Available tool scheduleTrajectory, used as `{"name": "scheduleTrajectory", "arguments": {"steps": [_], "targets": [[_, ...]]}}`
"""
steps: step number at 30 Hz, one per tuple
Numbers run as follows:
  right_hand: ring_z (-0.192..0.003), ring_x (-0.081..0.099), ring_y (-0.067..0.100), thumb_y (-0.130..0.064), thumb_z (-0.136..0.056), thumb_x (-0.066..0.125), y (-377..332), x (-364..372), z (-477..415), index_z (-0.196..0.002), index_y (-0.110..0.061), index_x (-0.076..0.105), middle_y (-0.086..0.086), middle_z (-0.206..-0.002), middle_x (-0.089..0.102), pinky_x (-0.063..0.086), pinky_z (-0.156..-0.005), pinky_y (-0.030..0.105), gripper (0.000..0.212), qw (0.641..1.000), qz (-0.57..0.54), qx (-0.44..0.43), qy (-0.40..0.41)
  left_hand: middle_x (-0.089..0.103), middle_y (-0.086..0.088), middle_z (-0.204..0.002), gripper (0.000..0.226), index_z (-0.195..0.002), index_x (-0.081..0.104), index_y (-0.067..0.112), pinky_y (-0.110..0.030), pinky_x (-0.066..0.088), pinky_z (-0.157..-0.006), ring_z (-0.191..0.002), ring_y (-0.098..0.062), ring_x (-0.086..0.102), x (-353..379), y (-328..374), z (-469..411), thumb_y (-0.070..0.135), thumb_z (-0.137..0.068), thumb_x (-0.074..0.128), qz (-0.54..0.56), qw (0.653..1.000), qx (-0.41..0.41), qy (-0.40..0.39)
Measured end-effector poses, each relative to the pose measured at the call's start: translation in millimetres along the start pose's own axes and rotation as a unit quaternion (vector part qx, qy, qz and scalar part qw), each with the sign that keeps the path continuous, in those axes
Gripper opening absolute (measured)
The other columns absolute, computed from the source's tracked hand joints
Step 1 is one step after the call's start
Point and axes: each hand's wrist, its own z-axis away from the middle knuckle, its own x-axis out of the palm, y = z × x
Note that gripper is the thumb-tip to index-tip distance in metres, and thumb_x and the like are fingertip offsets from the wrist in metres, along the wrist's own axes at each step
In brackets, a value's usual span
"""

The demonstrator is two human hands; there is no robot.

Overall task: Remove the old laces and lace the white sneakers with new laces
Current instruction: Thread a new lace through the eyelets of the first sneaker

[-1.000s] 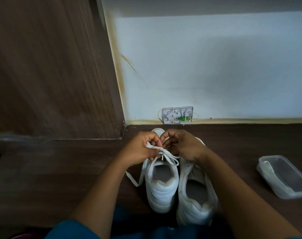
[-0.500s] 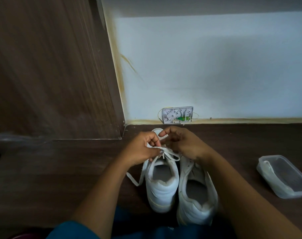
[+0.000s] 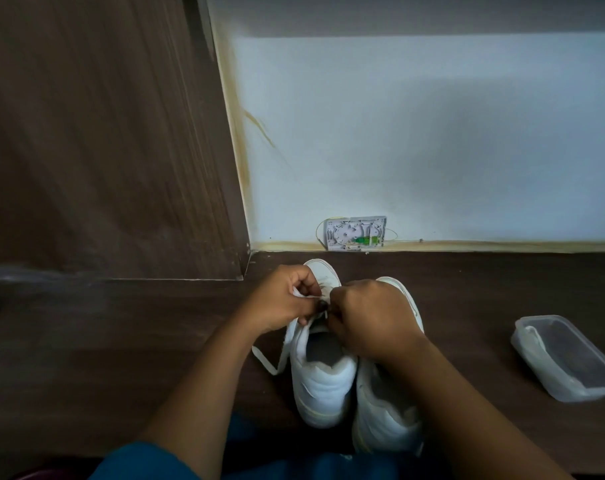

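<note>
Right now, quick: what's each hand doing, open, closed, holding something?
Left hand: closed, pinching the flat white lace over the left white sneaker.
Right hand: closed, pinching the same lace.

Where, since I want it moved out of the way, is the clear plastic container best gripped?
Pinch the clear plastic container across its two long walls near the middle, coming from above. It lies open-side up, lidless, so the rim is exposed; its narrow width likely suits one hand. Something white lies inside, so keep it level.
</note>
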Motion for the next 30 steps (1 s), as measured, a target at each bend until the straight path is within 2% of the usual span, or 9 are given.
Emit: {"name": "scheduleTrajectory", "arguments": {"steps": [5,7,10,12,14,17,21,26,30], "targets": [[-0.041,0.053,0.026,-0.03,-0.063,0.058,0,0,1,-0.055,-0.017,0.057,0.002,-0.05,0.053,0.024,-0.039,0.023,0.015,1.0,0.016,-0.01,0.02,0.056,0.005,-0.053,0.02,-0.071,0.057,0.008,-0.023,0.043,-0.048,-0.042,-0.012,0.054,-1,-1,-2,-0.007,-0.079,0.068,-0.009,1.0,-0.003,0.002],[-0.043,0.054,0.027,-0.032,-0.069,0.047,0,-1,2,-0.061,-0.017,0.06,0.002,-0.052,0.054,0.024,-0.04,0.023,0.021,0.999,0.009,-0.048,0.012,0.056,0.002,-0.056,0.02,-0.071,0.058,0.008,-0.023,0.044,-0.047,-0.042,-0.011,0.053,0,0,-2,-0.007,-0.08,0.067,-0.007,1.0,-0.007,0.004],[-0.062,0.06,0.029,-0.044,-0.069,0.028,3,-4,7,-0.074,-0.02,0.065,0.003,-0.069,0.062,0.037,-0.048,0.029,0.044,0.993,-0.045,-0.088,-0.069,0.056,-0.002,-0.06,0.017,-0.072,0.059,0.008,-0.021,0.045,-0.047,-0.045,-0.009,0.052,0,2,0,-0.004,-0.079,0.07,-0.013,1.0,-0.006,0.005],[-0.069,0.06,0.027,-0.051,-0.065,0.023,8,-4,10,-0.071,-0.022,0.058,0.004,-0.074,0.063,0.044,-0.056,0.032,0.046,0.989,-0.085,-0.087,-0.079,0.056,-0.002,-0.061,0.016,-0.073,0.059,0.007,-0.021,0.045,-0.047,-0.045,-0.009,0.053,0,3,0,-0.003,-0.078,0.071,-0.014,1.0,-0.005,0.002],[-0.066,0.057,0.023,-0.056,-0.068,0.028,12,-7,11,-0.065,-0.025,0.051,0.001,-0.067,0.06,0.045,-0.059,0.035,0.039,0.988,-0.139,-0.048,-0.054,0.056,-0.001,-0.062,0.014,-0.075,0.059,0.005,-0.02,0.044,-0.047,-0.044,-0.009,0.053,0,3,-1,-0.004,-0.079,0.07,-0.011,1.0,-0.003,-0.001],[-0.065,0.055,0.015,-0.05,-0.071,0.051,20,-8,8,-0.07,-0.028,0.052,-0.006,-0.068,0.057,0.045,-0.06,0.034,0.021,0.966,-0.254,0.043,0.031,0.056,-0.001,-0.061,0.013,-0.076,0.059,0.003,-0.02,0.043,-0.045,-0.042,-0.01,0.053,1,5,0,-0.003,-0.079,0.07,-0.008,1.0,-0.004,-0.002],[-0.066,0.054,-0.004,-0.03,-0.076,0.073,18,1,1,-0.091,-0.023,0.067,-0.017,-0.074,0.055,0.036,-0.058,0.01,0.018,0.95,-0.302,0.08,0.024,0.055,-0.006,-0.067,0.017,-0.078,0.057,0.006,-0.021,0.045,-0.046,-0.044,-0.01,0.055,0,7,1,-0.007,-0.078,0.069,-0.002,1.0,-0.002,-0.013],[-0.06,0.053,-0.013,-0.017,-0.079,0.075,15,4,-6,-0.086,-0.013,0.075,-0.019,-0.062,0.055,0.037,-0.058,0.007,0.008,0.944,-0.315,0.097,-0.012,0.05,-0.007,-0.088,0.035,-0.085,0.051,0.01,-0.022,0.05,-0.047,-0.051,-0.008,0.055,-3,6,2,-0.019,-0.073,0.065,0.017,1.0,-0.019,-0.014],[-0.058,0.053,-0.011,-0.017,-0.081,0.072,16,4,-6,-0.083,-0.014,0.073,-0.017,-0.06,0.056,0.035,-0.056,0.007,0.004,0.945,-0.309,0.107,-0.021,0.051,-0.003,-0.1,0.042,-0.091,0.048,0.018,-0.022,0.043,-0.04,-0.051,-0.013,0.051,-20,7,7,-0.01,-0.072,0.073,-0.026,0.996,-0.083,-0.006]]}}
